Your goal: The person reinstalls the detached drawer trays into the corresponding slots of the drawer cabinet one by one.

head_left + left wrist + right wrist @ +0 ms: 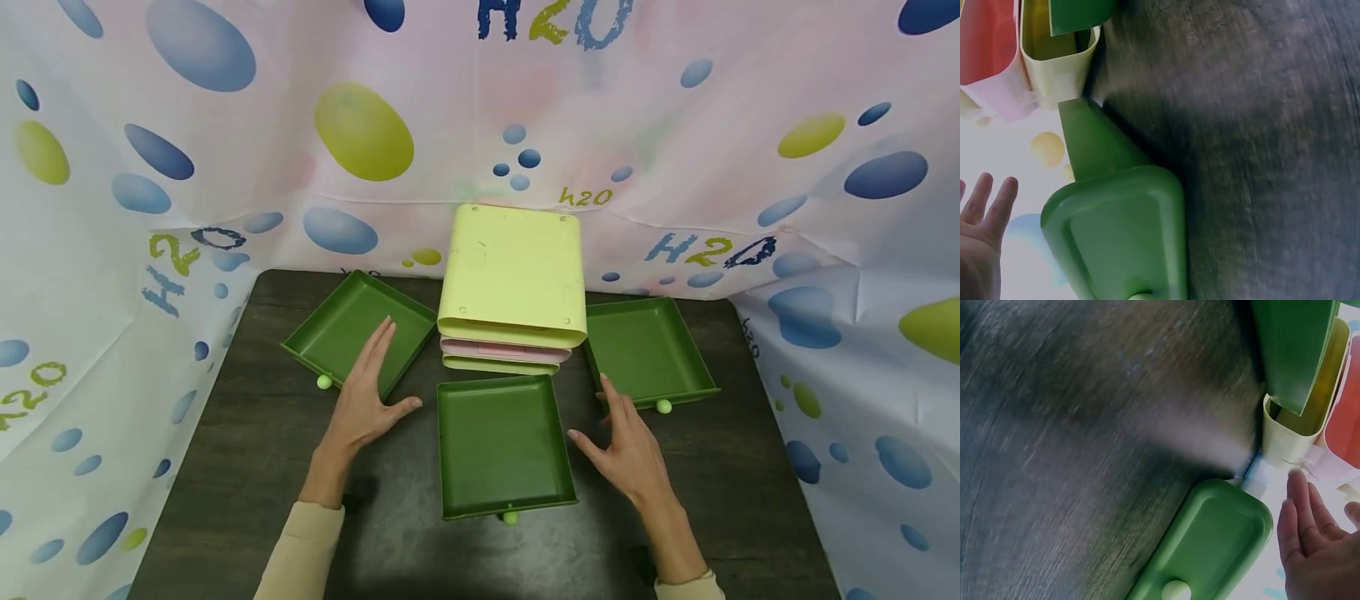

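Observation:
A green drawer [502, 446] lies on the table between my two hands, its round knob [511, 517] facing me. My left hand [362, 408] hovers with fingers stretched out, overlapping the edge of the left green drawer [341, 327] in the head view. Beside the right green drawer [648, 346], my right hand [632, 454] is held with fingers extended and thumb apart. Neither hand holds anything. Behind the middle drawer rises a stack of drawer casings: a yellow casing [513, 267] on top, a pink casing [502, 350] and another yellow casing [491, 364] below.
The dark wooden table [247, 467] is enclosed at the back and sides by a white curtain [450, 100] printed with blue and green ovals and H2O lettering. In the left wrist view, a drawer's front [1125, 234] shows its rounded shape close up.

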Demonstrator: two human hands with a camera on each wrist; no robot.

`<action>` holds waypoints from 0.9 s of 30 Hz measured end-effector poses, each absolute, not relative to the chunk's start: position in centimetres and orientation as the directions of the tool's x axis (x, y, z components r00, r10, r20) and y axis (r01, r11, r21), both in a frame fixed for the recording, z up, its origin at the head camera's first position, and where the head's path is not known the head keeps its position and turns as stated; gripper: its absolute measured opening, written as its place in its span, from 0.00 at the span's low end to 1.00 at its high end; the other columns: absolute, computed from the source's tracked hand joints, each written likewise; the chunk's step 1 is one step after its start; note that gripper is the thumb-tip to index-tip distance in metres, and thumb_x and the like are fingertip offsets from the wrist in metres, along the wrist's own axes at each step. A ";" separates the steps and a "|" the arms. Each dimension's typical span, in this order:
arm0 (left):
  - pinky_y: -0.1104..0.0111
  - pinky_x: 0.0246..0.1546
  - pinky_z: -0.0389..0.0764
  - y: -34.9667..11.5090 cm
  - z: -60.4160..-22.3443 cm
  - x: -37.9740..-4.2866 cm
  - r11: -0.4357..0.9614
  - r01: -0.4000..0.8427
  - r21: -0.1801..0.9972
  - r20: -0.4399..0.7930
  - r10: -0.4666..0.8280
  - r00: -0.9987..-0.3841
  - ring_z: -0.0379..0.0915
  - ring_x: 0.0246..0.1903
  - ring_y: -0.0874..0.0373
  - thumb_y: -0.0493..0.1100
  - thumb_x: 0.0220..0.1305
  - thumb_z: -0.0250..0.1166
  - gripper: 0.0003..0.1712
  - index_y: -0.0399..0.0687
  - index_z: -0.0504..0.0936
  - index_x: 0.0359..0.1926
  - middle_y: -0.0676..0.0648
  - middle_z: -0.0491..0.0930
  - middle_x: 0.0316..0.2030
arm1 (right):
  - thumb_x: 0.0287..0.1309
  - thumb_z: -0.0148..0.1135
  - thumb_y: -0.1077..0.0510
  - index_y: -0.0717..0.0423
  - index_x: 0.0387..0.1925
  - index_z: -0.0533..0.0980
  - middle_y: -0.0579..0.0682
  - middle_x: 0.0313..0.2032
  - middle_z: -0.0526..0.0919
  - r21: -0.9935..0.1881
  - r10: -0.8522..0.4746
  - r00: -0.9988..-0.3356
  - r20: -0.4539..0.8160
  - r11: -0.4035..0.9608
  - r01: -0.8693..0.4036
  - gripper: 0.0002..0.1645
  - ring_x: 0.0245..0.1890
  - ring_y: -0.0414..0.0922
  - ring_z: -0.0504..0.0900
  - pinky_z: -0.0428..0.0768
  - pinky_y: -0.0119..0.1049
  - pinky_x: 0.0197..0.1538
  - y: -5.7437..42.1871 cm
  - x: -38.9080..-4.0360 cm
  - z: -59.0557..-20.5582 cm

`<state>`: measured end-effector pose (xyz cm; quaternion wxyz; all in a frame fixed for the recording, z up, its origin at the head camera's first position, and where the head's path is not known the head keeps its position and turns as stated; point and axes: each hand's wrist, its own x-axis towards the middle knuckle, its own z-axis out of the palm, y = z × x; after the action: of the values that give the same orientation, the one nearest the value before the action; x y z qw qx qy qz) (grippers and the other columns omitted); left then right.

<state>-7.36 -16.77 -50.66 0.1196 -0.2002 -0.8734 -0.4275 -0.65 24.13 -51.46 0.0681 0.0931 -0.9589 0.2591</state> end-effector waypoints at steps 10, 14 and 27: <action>0.36 0.63 0.59 -15.9 -49.7 -8.2 0.535 0.463 0.707 0.375 0.271 -0.887 0.48 0.75 0.47 0.84 0.52 0.51 0.66 0.50 0.47 0.80 0.51 0.47 0.78 | 0.55 0.73 0.43 0.45 0.79 0.47 0.54 0.60 0.73 -0.534 -0.132 -0.985 0.115 0.828 -0.173 0.60 0.41 0.49 0.79 0.71 0.37 0.26 23.5 -0.5 -51.6; 0.36 0.63 0.59 -15.3 -49.6 -8.4 0.520 0.474 0.711 0.372 0.293 -0.881 0.47 0.75 0.47 0.84 0.53 0.51 0.66 0.49 0.46 0.80 0.51 0.46 0.78 | 0.56 0.71 0.39 0.43 0.80 0.46 0.54 0.61 0.73 -0.556 -0.128 -0.990 0.063 0.819 -0.141 0.60 0.42 0.48 0.79 0.71 0.36 0.26 22.7 -0.1 -52.1; 0.38 0.63 0.61 -14.7 -49.3 -8.7 0.498 0.516 0.697 0.416 0.306 -0.857 0.50 0.74 0.48 0.84 0.53 0.50 0.63 0.54 0.47 0.80 0.51 0.49 0.77 | 0.57 0.69 0.38 0.45 0.79 0.49 0.55 0.61 0.73 -0.578 -0.099 -0.995 0.032 0.810 -0.100 0.57 0.40 0.47 0.80 0.69 0.34 0.24 21.9 0.4 -52.9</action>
<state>-8.75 -14.65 -49.26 0.1195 -0.2396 -0.8571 -0.4401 0.39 21.94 -52.92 0.0003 0.0523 -0.9513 0.3039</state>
